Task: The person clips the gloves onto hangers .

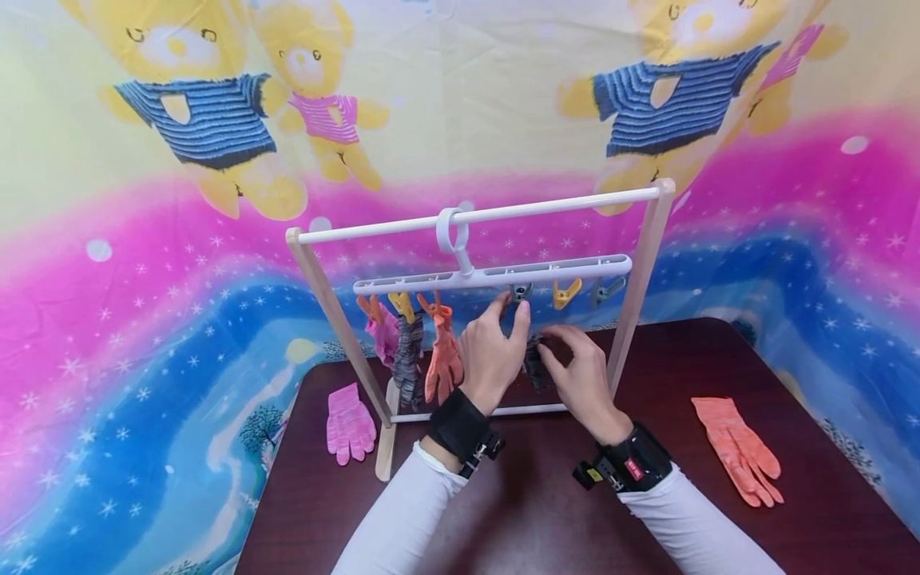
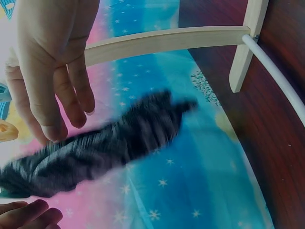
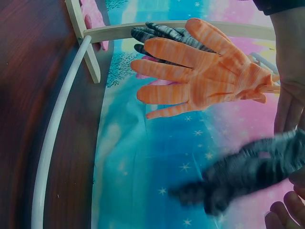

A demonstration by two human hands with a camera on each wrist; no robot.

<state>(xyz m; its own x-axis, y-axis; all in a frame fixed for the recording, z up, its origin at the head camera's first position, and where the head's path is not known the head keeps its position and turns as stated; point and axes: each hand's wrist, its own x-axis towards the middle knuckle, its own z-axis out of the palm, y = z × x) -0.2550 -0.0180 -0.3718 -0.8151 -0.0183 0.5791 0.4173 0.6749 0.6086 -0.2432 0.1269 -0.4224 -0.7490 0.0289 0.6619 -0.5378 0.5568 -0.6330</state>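
A dark grey striped glove [image 2: 100, 152] hangs below a grey clip [image 1: 521, 293] on the white hanger [image 1: 424, 282], blurred by motion. My left hand [image 1: 494, 347] is up at this clip, its thumb and a finger spread around the clip's lower end. In the right wrist view, the left hand [image 3: 289, 90] overlaps the cuff end. My right hand [image 1: 584, 375] is at the right side of the grey glove, fingers loosely bent and their tips right by the fabric. Left of my hands, an orange glove [image 3: 205, 71] hangs from an orange clip [image 1: 434, 305].
Farther left hang another grey glove [image 1: 408, 367] and a pink glove [image 1: 384, 335]. A yellow clip [image 1: 566, 294] and another grey clip [image 1: 608, 291] hang at right. The rack [image 1: 640, 271] stands on a dark table [image 1: 532, 495]; a pink glove [image 1: 350, 425] and an orange glove [image 1: 736, 449] lie either side.
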